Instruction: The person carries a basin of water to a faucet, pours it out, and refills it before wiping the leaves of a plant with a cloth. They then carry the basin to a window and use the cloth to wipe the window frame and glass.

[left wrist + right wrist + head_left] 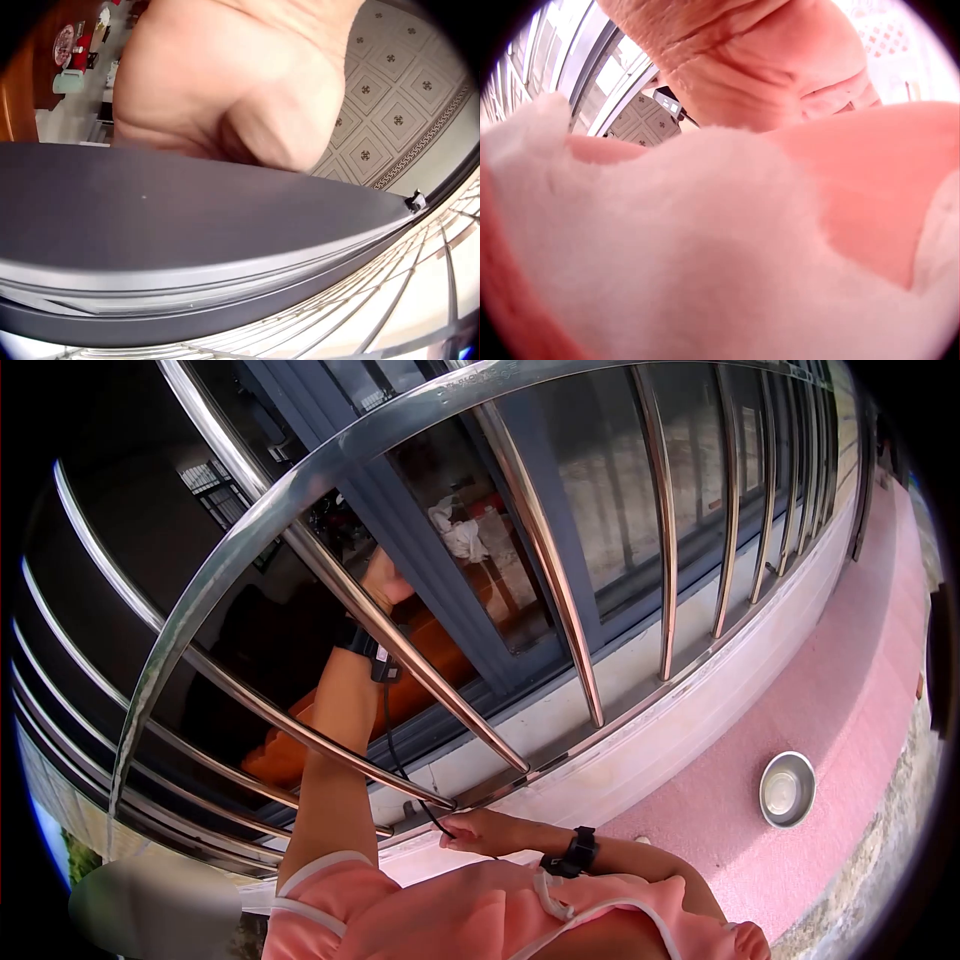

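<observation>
My left hand (385, 580) reaches between the metal bars to the inner side of a grey window frame (400, 550). In the left wrist view the heel of that hand (232, 82) shows above the frame's edge, its fingers hidden behind. A crumpled white cloth (460, 535) shows through the glass just beyond the frame, by the hidden fingers; I cannot tell whether they grip it. My right hand (490, 832) is curled in front of my body, by the sill. A black cable (395, 750) runs down from the left wrist camera into its fingers.
Curved metal railing bars (545, 550) stand between me and the window. A metal bowl (787, 790) sits on the pink ledge (690, 810) at the right. Orange wooden furniture (275, 755) is inside, and a patterned tile floor (390, 97) shows in the left wrist view.
</observation>
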### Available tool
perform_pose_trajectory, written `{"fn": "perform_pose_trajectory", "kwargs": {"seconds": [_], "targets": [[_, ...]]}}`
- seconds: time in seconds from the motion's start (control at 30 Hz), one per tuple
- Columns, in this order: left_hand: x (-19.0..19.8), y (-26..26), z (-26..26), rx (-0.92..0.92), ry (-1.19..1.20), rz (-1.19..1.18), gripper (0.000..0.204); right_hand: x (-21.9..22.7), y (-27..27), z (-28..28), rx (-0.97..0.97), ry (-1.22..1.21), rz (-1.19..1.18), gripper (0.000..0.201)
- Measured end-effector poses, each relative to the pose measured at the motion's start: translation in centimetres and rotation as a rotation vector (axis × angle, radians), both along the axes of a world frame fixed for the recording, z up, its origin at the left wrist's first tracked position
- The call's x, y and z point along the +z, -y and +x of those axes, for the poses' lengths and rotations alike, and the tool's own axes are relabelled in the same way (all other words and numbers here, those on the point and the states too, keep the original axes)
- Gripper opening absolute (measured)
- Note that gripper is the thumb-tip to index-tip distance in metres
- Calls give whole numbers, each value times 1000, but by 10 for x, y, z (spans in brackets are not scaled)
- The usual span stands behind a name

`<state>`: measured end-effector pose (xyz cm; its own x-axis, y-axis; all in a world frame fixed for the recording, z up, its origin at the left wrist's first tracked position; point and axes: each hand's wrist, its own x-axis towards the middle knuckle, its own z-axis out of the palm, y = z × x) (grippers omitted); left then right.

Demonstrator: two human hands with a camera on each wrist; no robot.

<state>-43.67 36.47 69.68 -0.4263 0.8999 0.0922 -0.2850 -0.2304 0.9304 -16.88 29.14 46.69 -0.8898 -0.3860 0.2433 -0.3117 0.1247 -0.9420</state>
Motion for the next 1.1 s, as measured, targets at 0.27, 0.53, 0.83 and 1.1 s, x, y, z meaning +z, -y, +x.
{"fn": "perform_pose_trajectory", "kwargs": {"seconds": [0.27,0.53,0.83,1.1], "targets": [[-39,22,-5,99,-228,108,21,-17,3,-3,123,71,158,37],[60,51,60,866,-665,739,21,2,10,7,190,118,-39,39],[122,29,94,1084,-2009,825,25,13,9,13,147,48,-360,32],[162,23,86,1273,-2380,597,23,27,7,20,146,56,-468,51]]}}
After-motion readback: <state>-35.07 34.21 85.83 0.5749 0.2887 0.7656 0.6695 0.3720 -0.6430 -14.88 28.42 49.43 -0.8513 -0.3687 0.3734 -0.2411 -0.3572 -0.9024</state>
